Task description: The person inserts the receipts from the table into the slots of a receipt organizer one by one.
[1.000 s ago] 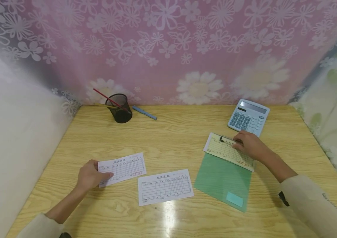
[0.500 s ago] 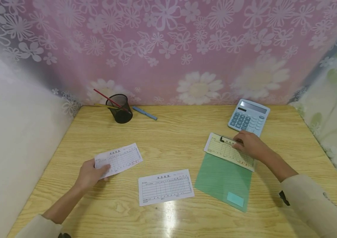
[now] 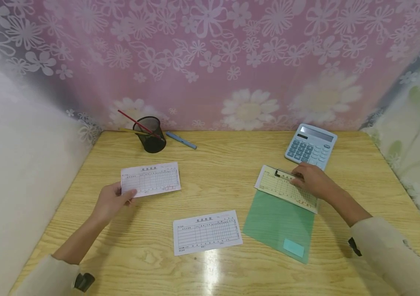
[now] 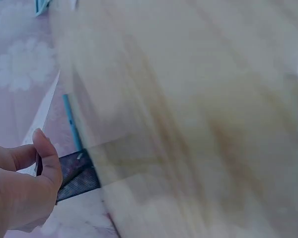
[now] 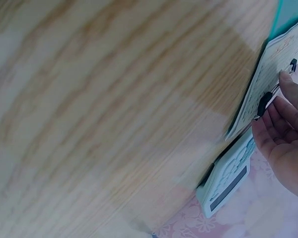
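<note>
Paper slip (image 3: 152, 179) pinched in the left hand (image 3: 110, 201).
The right hand (image 3: 315, 181) pinches the clip (image 5: 264, 103) on yellow paper (image 3: 278, 183); another slip (image 3: 207, 233) lies between both hands.

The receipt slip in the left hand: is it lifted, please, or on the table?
Lifted: the left wrist view shows the left hand holding the receipt slip off the table.

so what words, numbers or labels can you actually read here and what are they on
"收款收据" (probable, print is soft): heading on the loose white slip on the table; the rest is unreadable.
Held white slip, yellow slip: print too blurred to read surely.
Calculator: key marks too small.
Right sleeve: dark marks, too small.
</note>
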